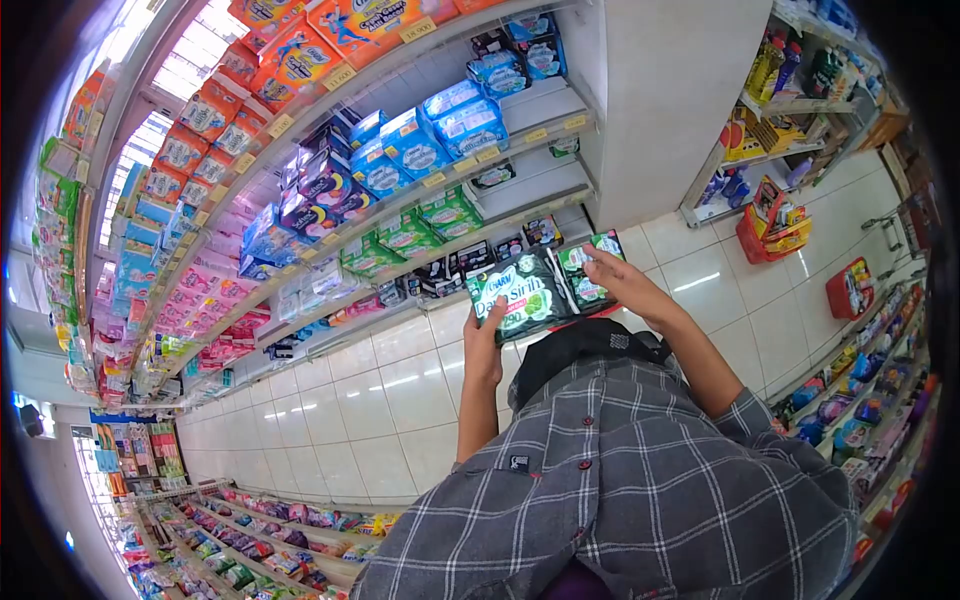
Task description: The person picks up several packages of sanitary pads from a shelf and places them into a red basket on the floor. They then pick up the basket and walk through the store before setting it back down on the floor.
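Note:
In front of my waist, my left hand (484, 343) grips the near left side of a black, green and white pack of sanitary pads (517, 298), its thumb on the printed front. The pack lies face up and reads "Charm Daun Sirih". My right hand (632, 287) is closed on a second, similar pack (578, 277), with fingers over its right part. The two packs sit side by side, edges close together. A red edge (600, 317) shows beneath them; what it belongs to is mostly hidden.
Shelves on the left carry blue packs (415, 142), green packs (447, 212) and orange packs (300, 62). A white pillar (655, 110) ends the shelf. Red baskets with goods (775, 232) stand on the tiled floor at right. More stocked shelves (860, 410) line the right and the lower left.

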`<state>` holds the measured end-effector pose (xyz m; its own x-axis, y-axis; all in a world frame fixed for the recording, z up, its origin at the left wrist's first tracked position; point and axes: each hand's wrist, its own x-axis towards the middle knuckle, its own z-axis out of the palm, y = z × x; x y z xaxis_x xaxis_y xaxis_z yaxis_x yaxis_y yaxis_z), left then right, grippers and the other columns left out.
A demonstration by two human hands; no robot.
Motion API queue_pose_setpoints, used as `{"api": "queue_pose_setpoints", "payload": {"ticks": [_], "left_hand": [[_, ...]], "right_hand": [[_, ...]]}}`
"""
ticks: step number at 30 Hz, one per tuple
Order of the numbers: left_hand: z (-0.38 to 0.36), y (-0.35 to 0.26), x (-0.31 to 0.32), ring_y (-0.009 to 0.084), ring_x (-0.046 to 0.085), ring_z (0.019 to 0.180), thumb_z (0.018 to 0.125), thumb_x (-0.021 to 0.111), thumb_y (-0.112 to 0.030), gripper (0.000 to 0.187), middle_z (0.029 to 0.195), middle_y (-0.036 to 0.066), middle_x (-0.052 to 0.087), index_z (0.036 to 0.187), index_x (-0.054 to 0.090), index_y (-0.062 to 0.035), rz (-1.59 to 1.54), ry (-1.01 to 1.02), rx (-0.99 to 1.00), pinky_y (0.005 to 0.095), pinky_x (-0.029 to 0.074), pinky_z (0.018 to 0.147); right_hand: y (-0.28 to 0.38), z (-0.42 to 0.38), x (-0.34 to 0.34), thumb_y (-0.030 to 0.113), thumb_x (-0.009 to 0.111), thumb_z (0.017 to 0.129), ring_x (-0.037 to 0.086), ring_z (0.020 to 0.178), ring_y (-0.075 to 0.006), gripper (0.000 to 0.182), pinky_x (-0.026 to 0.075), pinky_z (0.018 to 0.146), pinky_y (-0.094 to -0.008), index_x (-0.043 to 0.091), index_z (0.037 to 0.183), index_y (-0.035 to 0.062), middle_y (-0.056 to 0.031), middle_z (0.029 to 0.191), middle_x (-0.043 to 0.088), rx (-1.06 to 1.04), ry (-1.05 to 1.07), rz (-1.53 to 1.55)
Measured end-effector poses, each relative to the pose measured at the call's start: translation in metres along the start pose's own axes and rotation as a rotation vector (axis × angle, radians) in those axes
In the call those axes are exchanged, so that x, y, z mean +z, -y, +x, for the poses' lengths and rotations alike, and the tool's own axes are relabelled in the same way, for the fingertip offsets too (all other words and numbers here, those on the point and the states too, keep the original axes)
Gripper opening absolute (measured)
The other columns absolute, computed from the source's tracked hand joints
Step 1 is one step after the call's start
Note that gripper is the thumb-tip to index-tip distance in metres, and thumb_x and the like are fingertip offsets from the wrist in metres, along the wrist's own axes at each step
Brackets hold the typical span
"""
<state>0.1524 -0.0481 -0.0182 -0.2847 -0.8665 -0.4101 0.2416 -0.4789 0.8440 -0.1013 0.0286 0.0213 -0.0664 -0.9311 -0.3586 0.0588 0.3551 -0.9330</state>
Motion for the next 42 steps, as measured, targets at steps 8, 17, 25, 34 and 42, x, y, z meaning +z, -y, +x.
{"api": "queue_pose_setpoints", "payload": {"ticks": [8, 17, 25, 34, 42], "left_hand": [[0.000, -0.010, 0.009, 0.0181, 0.060, 0.109, 0.091, 0.070, -0.018, 0.050, 0.121, 0.010, 0.063, 0.133, 0.050, 0.0007, -0.009, 0.067, 0.044, 0.0334, 0.045, 0.098], [0.018, 0.016, -0.029, 0.0189, 0.047, 0.126, 0.089, 0.070, -0.016, 0.083, 0.139, 0.011, 0.049, 0.155, 0.020, -0.0052, -0.044, 0.235, -0.035, 0.0307, 0.035, 0.108], [0.035, 0.059, -0.050, 0.0208, 0.048, 0.127, 0.085, 0.076, -0.019, 0.094, 0.141, 0.015, 0.048, 0.156, 0.016, -0.0002, -0.014, 0.115, -0.050, 0.0311, 0.035, 0.107], [0.045, 0.117, -0.058, 0.0201, 0.053, 0.123, 0.087, 0.071, -0.015, 0.095, 0.139, 0.014, 0.052, 0.157, 0.008, -0.0019, 0.023, 0.070, -0.181, 0.0310, 0.042, 0.102], [0.003, 0.354, -0.059, 0.0332, 0.043, 0.135, 0.093, 0.059, -0.046, 0.089, 0.150, 0.026, 0.038, 0.155, 0.012, -0.0019, 0.200, -0.207, -0.546, 0.0379, 0.036, 0.109]], "right_hand": [[0.016, 0.015, 0.040, 0.050, 0.069, 0.089, 0.042, 0.136, -0.0284, 0.089, 0.034, 0.111, -0.0352, 0.030, 0.152, 0.0000, -0.0234, 0.149, 0.041, -0.007, 0.056, -0.044], [-0.013, 0.043, 0.056, 0.034, 0.074, 0.089, 0.051, 0.123, -0.0226, 0.083, 0.042, 0.102, -0.0341, 0.030, 0.152, 0.0020, -0.0157, 0.142, 0.048, 0.061, -0.019, -0.038], [-0.031, 0.053, 0.058, 0.052, 0.084, 0.068, 0.032, 0.140, -0.0463, 0.115, 0.028, 0.115, -0.0486, 0.024, 0.153, 0.0023, -0.0311, 0.151, 0.031, -0.429, 0.040, -0.864], [-0.082, 0.107, 0.071, 0.042, 0.090, 0.055, 0.020, 0.145, -0.0481, 0.132, 0.012, 0.115, -0.0661, 0.010, 0.158, 0.0188, -0.0243, 0.159, 0.018, -0.275, 0.519, -1.346], [-0.259, 0.114, 0.015, 0.039, 0.087, 0.054, 0.044, 0.129, -0.0423, 0.124, 0.037, 0.106, -0.0554, 0.021, 0.154, 0.0096, -0.0246, 0.138, 0.045, 0.128, 0.742, -1.312]]}}
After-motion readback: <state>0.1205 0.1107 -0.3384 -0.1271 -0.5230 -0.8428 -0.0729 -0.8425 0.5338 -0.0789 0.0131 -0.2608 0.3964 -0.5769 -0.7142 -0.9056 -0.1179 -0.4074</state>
